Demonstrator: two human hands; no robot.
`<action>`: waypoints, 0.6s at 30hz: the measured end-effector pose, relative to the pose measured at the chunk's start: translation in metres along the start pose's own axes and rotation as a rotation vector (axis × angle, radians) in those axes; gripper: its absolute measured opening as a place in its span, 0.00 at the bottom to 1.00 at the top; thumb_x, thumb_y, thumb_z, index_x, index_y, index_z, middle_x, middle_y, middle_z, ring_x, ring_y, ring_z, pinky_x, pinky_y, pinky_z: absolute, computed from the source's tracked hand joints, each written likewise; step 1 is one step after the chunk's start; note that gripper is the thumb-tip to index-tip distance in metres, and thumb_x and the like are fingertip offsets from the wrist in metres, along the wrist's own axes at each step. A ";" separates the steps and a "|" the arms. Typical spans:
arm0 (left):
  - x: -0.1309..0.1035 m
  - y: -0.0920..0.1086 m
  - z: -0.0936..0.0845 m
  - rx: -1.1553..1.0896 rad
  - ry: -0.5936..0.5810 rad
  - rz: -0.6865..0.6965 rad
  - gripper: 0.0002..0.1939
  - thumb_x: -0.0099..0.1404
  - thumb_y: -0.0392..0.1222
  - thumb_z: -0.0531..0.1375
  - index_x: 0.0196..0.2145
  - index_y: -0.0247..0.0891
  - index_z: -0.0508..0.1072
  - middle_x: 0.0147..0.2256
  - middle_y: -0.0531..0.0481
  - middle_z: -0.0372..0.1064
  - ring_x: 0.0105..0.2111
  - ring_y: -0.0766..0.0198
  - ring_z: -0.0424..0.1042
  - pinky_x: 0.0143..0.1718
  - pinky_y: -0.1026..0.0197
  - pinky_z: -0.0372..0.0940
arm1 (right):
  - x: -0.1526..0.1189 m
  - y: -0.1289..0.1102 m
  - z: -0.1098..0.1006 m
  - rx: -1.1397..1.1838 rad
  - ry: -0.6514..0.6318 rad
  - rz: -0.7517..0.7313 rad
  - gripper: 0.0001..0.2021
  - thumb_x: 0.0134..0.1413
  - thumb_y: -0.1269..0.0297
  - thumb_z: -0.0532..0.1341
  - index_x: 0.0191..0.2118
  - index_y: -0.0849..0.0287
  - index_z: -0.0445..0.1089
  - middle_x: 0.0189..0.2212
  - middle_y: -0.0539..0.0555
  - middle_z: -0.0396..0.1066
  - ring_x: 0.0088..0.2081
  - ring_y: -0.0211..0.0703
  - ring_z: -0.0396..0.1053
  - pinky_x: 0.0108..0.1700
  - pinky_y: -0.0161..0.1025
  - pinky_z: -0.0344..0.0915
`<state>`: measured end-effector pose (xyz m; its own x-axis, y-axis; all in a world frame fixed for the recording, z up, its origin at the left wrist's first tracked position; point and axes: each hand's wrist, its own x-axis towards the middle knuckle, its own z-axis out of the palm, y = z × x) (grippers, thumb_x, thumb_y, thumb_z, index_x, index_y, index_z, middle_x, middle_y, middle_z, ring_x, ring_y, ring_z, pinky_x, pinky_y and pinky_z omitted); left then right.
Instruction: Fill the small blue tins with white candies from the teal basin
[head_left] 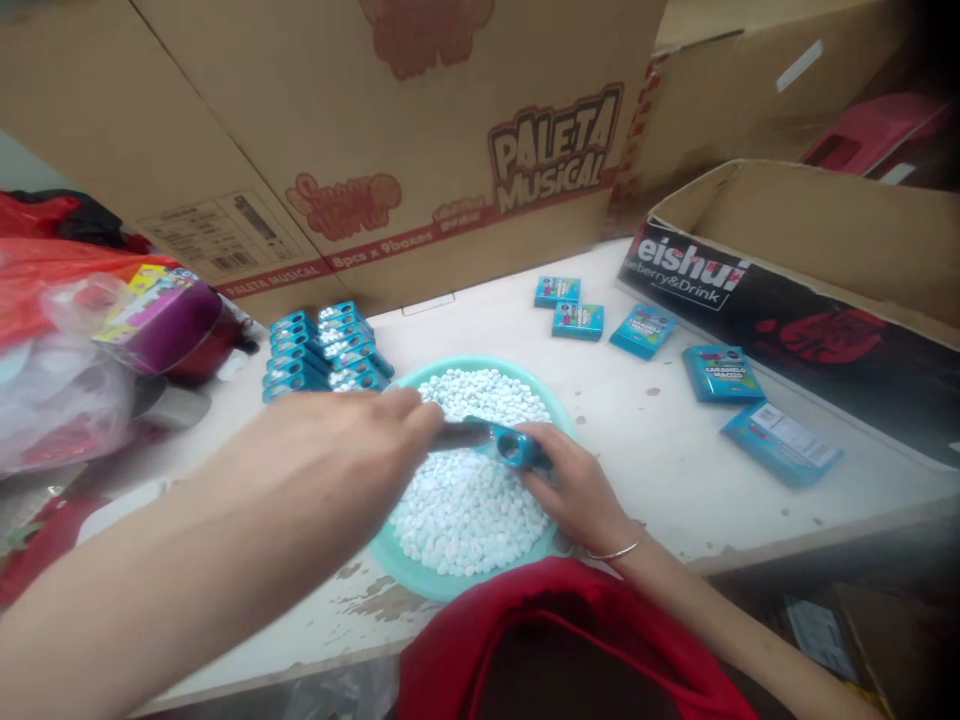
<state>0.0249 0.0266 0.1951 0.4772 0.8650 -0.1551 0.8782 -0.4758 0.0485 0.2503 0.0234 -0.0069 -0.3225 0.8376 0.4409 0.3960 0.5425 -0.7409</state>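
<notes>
In the head view, my left hand is closed around the handle of a greyish spoon. Its tip meets the end of a small blue candy box, which my right hand grips from the right side. A round hole shows in the box's face. Both hands are over a light-turquoise basin holding a heap of small white candies. Behind my left hand, blue boxes stand in two rows, and white candies show in the openings of the right-hand row.
Several closed blue boxes lie scattered on the white table to the right. An open carton stands beyond them. A large cardboard box closes off the back. Plastic bags and a purple package crowd the left.
</notes>
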 end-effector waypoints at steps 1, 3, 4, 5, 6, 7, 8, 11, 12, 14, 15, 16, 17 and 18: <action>-0.001 -0.011 0.007 0.041 -0.021 -0.021 0.06 0.64 0.35 0.53 0.35 0.41 0.70 0.28 0.50 0.69 0.20 0.63 0.62 0.22 0.61 0.49 | 0.000 0.001 -0.002 0.005 0.009 0.012 0.17 0.59 0.72 0.58 0.54 0.54 0.64 0.48 0.57 0.73 0.51 0.49 0.72 0.53 0.47 0.71; 0.000 -0.037 0.035 0.041 -0.068 -0.083 0.06 0.66 0.40 0.53 0.34 0.40 0.69 0.31 0.47 0.70 0.25 0.60 0.66 0.24 0.61 0.53 | -0.001 0.003 -0.006 0.003 0.036 0.038 0.17 0.59 0.71 0.59 0.54 0.54 0.64 0.48 0.57 0.73 0.50 0.50 0.72 0.53 0.47 0.71; 0.002 -0.048 0.055 -0.010 -0.091 -0.116 0.06 0.66 0.42 0.53 0.32 0.40 0.68 0.31 0.46 0.70 0.27 0.58 0.67 0.26 0.61 0.55 | -0.001 0.004 -0.009 0.001 0.049 0.053 0.17 0.59 0.70 0.59 0.54 0.54 0.64 0.49 0.57 0.73 0.50 0.50 0.72 0.53 0.47 0.71; 0.005 -0.057 0.078 -0.093 -0.139 -0.148 0.07 0.65 0.41 0.53 0.30 0.40 0.67 0.32 0.46 0.69 0.29 0.58 0.67 0.27 0.61 0.57 | -0.001 0.004 -0.011 -0.001 0.058 0.067 0.17 0.59 0.70 0.59 0.54 0.54 0.64 0.49 0.57 0.73 0.50 0.50 0.72 0.53 0.47 0.71; 0.009 -0.062 0.103 -0.197 -0.174 -0.177 0.07 0.64 0.39 0.53 0.29 0.39 0.67 0.32 0.45 0.69 0.29 0.57 0.67 0.29 0.60 0.59 | 0.000 0.005 -0.014 -0.002 0.065 0.081 0.17 0.59 0.69 0.60 0.54 0.54 0.64 0.49 0.57 0.72 0.50 0.50 0.72 0.53 0.47 0.70; 0.014 -0.062 0.128 -0.247 -0.189 -0.170 0.07 0.64 0.39 0.52 0.30 0.39 0.67 0.32 0.45 0.69 0.30 0.57 0.68 0.31 0.59 0.61 | 0.000 0.006 -0.016 -0.003 0.072 0.093 0.17 0.60 0.69 0.60 0.54 0.54 0.65 0.49 0.57 0.72 0.50 0.50 0.72 0.53 0.47 0.70; 0.018 -0.058 0.151 -0.293 -0.197 -0.153 0.07 0.65 0.40 0.52 0.32 0.39 0.68 0.34 0.45 0.71 0.33 0.56 0.69 0.34 0.58 0.63 | 0.000 0.006 -0.018 -0.005 0.080 0.104 0.16 0.60 0.68 0.60 0.54 0.54 0.65 0.49 0.57 0.72 0.50 0.50 0.72 0.53 0.47 0.70; 0.031 -0.034 0.199 -0.429 -0.168 -0.106 0.09 0.69 0.42 0.50 0.40 0.40 0.69 0.39 0.44 0.72 0.38 0.55 0.70 0.41 0.55 0.65 | 0.001 0.008 -0.021 -0.021 0.093 0.137 0.15 0.61 0.65 0.61 0.54 0.54 0.65 0.48 0.56 0.72 0.49 0.50 0.72 0.52 0.46 0.70; 0.034 -0.026 0.206 -0.476 -0.154 -0.095 0.10 0.70 0.43 0.50 0.42 0.40 0.68 0.40 0.44 0.72 0.39 0.55 0.70 0.42 0.55 0.65 | 0.001 0.008 -0.021 -0.029 0.098 0.147 0.15 0.61 0.64 0.61 0.53 0.54 0.65 0.47 0.56 0.72 0.48 0.49 0.72 0.51 0.45 0.70; 0.036 -0.016 0.209 -0.565 -0.134 -0.074 0.10 0.71 0.44 0.50 0.44 0.40 0.68 0.42 0.45 0.72 0.39 0.56 0.70 0.42 0.55 0.65 | 0.000 0.008 -0.023 -0.037 0.104 0.164 0.14 0.62 0.63 0.61 0.53 0.54 0.65 0.46 0.55 0.73 0.47 0.49 0.72 0.50 0.44 0.70; 0.035 -0.015 0.205 -0.604 -0.128 -0.063 0.10 0.71 0.45 0.50 0.44 0.40 0.67 0.42 0.45 0.71 0.39 0.57 0.70 0.42 0.56 0.65 | 0.000 0.008 -0.023 -0.037 0.107 0.170 0.14 0.62 0.63 0.62 0.53 0.54 0.66 0.46 0.55 0.72 0.46 0.48 0.72 0.50 0.44 0.70; 0.033 -0.016 0.200 -0.637 -0.124 -0.052 0.11 0.72 0.46 0.51 0.44 0.40 0.67 0.42 0.45 0.71 0.39 0.58 0.70 0.41 0.57 0.65 | 0.000 0.009 -0.024 -0.038 0.109 0.175 0.14 0.62 0.62 0.62 0.52 0.54 0.66 0.46 0.55 0.72 0.46 0.48 0.72 0.49 0.43 0.70; 0.030 -0.019 0.192 -0.664 -0.123 -0.041 0.11 0.72 0.47 0.51 0.43 0.39 0.67 0.41 0.46 0.71 0.39 0.58 0.70 0.41 0.57 0.65 | -0.001 0.009 -0.025 -0.040 0.111 0.180 0.14 0.62 0.62 0.62 0.52 0.54 0.66 0.46 0.55 0.72 0.46 0.48 0.72 0.49 0.43 0.70; 0.026 -0.023 0.184 -0.683 -0.120 -0.034 0.11 0.71 0.47 0.51 0.43 0.39 0.67 0.41 0.46 0.71 0.39 0.59 0.70 0.42 0.57 0.65 | -0.001 0.009 -0.026 -0.045 0.115 0.183 0.15 0.62 0.62 0.62 0.52 0.54 0.66 0.46 0.56 0.72 0.46 0.48 0.72 0.48 0.43 0.70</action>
<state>0.0110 0.0311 0.0086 0.4768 0.8354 -0.2736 0.7346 -0.2077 0.6459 0.2765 0.0293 -0.0009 -0.1421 0.9229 0.3578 0.4773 0.3806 -0.7920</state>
